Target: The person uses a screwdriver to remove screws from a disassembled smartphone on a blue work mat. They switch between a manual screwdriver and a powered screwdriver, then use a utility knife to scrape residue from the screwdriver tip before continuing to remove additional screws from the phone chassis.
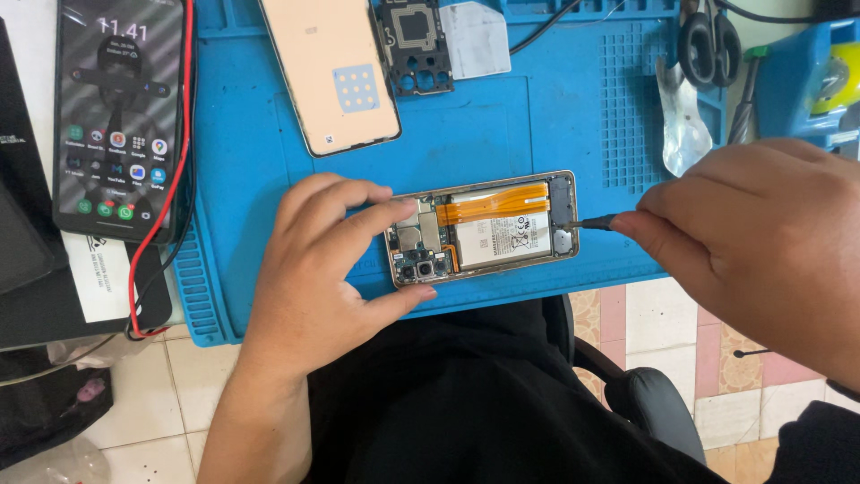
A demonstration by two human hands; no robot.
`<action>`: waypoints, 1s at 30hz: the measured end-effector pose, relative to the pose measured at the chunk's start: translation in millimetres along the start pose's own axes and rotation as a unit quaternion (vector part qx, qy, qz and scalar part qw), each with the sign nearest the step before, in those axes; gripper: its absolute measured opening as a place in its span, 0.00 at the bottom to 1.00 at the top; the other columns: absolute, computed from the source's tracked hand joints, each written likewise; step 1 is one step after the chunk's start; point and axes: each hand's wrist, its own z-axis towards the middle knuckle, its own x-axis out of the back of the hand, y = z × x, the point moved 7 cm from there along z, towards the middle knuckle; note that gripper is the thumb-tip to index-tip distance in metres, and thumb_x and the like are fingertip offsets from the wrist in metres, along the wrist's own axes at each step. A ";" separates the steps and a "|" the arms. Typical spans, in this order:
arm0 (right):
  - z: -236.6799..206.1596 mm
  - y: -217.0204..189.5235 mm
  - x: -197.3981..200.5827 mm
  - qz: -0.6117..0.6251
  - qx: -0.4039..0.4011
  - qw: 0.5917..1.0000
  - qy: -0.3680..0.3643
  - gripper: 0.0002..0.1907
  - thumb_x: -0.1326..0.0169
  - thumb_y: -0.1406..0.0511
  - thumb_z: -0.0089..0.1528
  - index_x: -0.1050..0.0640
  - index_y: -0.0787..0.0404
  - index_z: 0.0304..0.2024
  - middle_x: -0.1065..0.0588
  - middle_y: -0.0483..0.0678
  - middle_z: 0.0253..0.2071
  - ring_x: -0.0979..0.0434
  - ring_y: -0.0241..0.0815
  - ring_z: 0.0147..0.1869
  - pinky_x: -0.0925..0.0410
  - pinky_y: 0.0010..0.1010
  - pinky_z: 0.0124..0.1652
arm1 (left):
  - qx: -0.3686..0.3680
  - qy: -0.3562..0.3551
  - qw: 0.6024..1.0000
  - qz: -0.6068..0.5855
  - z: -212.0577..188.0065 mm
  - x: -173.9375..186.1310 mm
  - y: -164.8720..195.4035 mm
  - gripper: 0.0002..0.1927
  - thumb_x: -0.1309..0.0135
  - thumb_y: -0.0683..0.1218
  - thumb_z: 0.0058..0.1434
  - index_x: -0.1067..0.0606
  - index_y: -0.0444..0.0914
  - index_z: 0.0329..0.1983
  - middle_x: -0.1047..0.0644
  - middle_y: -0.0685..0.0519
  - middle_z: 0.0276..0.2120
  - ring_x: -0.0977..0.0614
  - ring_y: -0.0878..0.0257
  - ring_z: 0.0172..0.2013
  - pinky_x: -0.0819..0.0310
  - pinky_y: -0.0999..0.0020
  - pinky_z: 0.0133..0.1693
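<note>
The opened smartphone (484, 229) lies on the blue repair mat (502, 125) near its front edge, back cover already off, with battery, orange flex cable (495, 205) and circuit board exposed; inner parts are still in place. The left hand (327, 260) pinches its camera end between thumb and fingers. The right hand (761, 233) is closed around a screwdriver (596, 222), tip at the bottom end. Beyond lie the removed back cover (331, 72), a black inner frame (415, 45), scissors (708, 45) and a lit phone (116, 112), none obstructing.

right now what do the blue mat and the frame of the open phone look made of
Blue mat: looks like soft matte silicone or rubber, with moulded ridges and small square pockets. Open phone, held by the left hand: its rim looks like shiny silver metal, though it could be coated plastic.
</note>
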 end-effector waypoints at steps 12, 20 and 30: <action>1.1 5.0 -9.9 -0.028 -0.024 0.997 -0.072 0.14 0.32 0.57 0.57 0.15 0.62 0.28 0.24 0.47 0.17 0.24 0.41 0.20 0.31 0.34 0.27 | 0.001 0.000 1.000 -0.003 0.4 0.3 1.1 0.37 0.23 0.53 0.36 0.21 0.41 0.52 0.24 0.52 0.53 0.27 0.49 0.57 0.32 0.55 0.58; 3.3 2.3 -7.6 -0.032 -0.020 0.996 -0.078 0.15 0.32 0.57 0.58 0.15 0.62 0.27 0.24 0.48 0.16 0.24 0.41 0.20 0.31 0.34 0.26 | 0.002 -0.003 1.000 0.000 0.8 -0.3 1.2 0.37 0.23 0.53 0.36 0.21 0.41 0.52 0.24 0.52 0.52 0.27 0.49 0.57 0.32 0.55 0.58; 4.0 2.8 -9.6 -0.032 -0.032 0.995 -0.091 0.14 0.34 0.57 0.58 0.16 0.62 0.27 0.26 0.47 0.14 0.26 0.40 0.17 0.33 0.34 0.24 | -0.001 0.001 1.000 -0.001 0.8 0.4 1.6 0.37 0.23 0.53 0.36 0.21 0.41 0.52 0.24 0.52 0.53 0.27 0.49 0.57 0.32 0.55 0.58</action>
